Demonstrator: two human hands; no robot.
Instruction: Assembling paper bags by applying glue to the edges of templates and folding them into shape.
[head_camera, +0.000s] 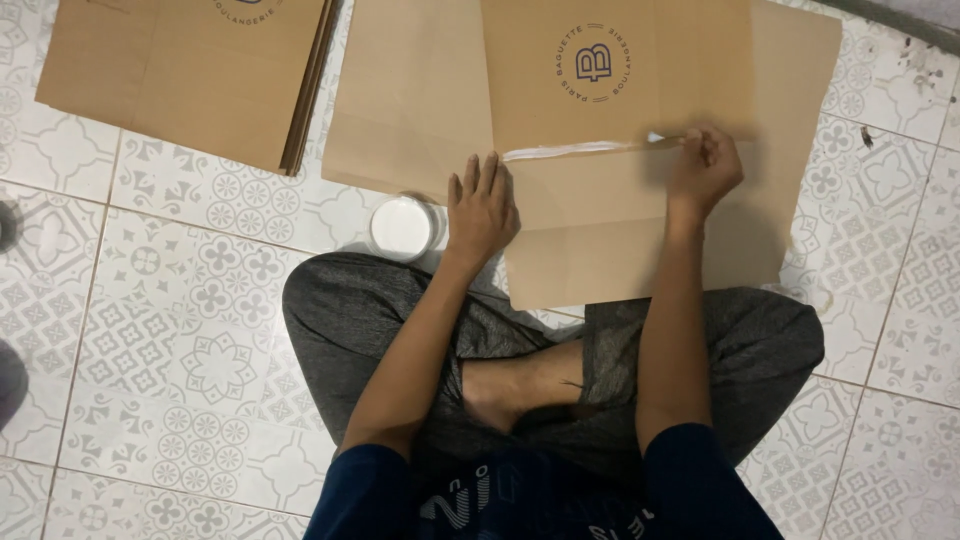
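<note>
**Glue line on the folded kraft sheet: hand positions and clearances**

All positions below are given relative to the folded brown sheet (600, 240) lying on the patterned tile floor (180, 330) just in front of my crossed legs (520, 360).

1. Nearest item: my legs. The near edge of the sheet touches or slightly overlaps my knees, so there is no free room on the near side.

2. My left hand (482, 210) rests flat on the sheet's left edge, palm down, fingers extended and slightly apart, gripping nothing. In my judgement it is there as a hold-down, so the paper does not slide.

3. Just off the sheet's left edge, beside that hand, stands a small round container of white paste (403, 227), open at the top and close to hand.

4. My right hand (705, 168) sits at the right end of a white paste line (575, 150) running across the sheet under the flap edge. The fingertips are bunched together on the paper; whether they pinch a small applicator I cannot tell.

5. Beyond the paste line lies the printed panel with a round emblem (594, 63), over a larger flat brown sheet (410, 100).

6. Far left of the sheet, well apart, lies a stack of flat brown sheets (190, 70).

7. Open floor remains to the right of the sheet and to the left beyond the container.
</note>
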